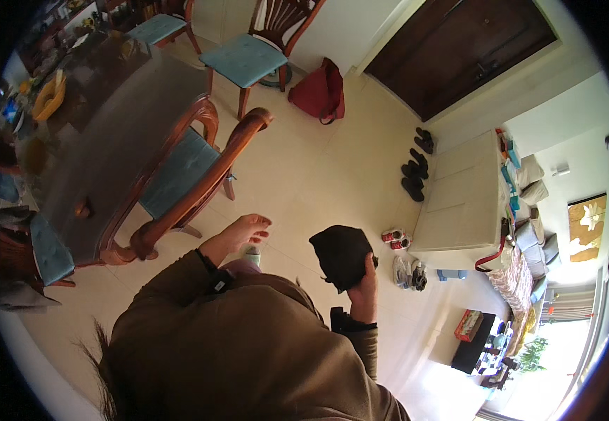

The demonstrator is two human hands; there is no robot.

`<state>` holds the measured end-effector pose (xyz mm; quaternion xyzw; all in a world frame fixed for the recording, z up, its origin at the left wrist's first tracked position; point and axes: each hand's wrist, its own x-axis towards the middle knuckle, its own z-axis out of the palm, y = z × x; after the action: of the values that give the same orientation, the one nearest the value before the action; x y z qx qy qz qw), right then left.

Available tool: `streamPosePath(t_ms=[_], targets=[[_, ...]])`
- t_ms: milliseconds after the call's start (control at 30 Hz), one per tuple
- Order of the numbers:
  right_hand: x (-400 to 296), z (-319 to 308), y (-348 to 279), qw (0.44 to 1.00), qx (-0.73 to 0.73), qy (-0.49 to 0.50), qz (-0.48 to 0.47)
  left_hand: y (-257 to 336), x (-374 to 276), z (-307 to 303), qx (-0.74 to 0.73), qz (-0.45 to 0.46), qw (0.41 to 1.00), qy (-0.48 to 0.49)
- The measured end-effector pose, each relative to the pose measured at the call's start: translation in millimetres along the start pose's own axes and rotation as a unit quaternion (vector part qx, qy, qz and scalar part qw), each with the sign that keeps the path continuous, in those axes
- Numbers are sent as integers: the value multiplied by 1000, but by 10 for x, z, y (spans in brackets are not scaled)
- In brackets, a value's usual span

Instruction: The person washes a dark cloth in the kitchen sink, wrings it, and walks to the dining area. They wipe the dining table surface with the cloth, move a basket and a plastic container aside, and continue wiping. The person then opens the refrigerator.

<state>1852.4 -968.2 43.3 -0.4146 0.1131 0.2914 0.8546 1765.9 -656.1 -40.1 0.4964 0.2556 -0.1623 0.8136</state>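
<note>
In front of my body, my right hand [365,289] grips a black fabric item [338,255], perhaps a pouch or a cap. The thumb lies over its side and the other fingers are mostly hidden. My left hand [241,231] holds nothing, its fingers loosely bent. It hovers over the tiled floor [304,194], beside a carved wooden chair [210,179] with a blue seat. Dark bands circle both wrists.
A dark dining table [141,100] fills the left, with a yellow basket [50,98] on it. Another chair [245,59] and a red bag [319,92] stand ahead. Several dark shoes [414,171] line a white cabinet [457,194] near the brown door [457,52].
</note>
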Motion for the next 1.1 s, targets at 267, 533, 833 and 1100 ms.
streamPosePath(t_ms=[267,533,833,1100], targets=[[1511,-224,-807,999,38,29,4,1025,1288,268,14,28,999,10],[3731,230,-1906,993,-49,-34,106,1936,2251,313,-74,73,980,167],[5841,2073,-1905,928,-237,-176,227,2399,2504,-188,-216,142,908,330],[6675,3371,-943,855,-232,-299,353,2708,2825,-1053,-380,212,771,465]])
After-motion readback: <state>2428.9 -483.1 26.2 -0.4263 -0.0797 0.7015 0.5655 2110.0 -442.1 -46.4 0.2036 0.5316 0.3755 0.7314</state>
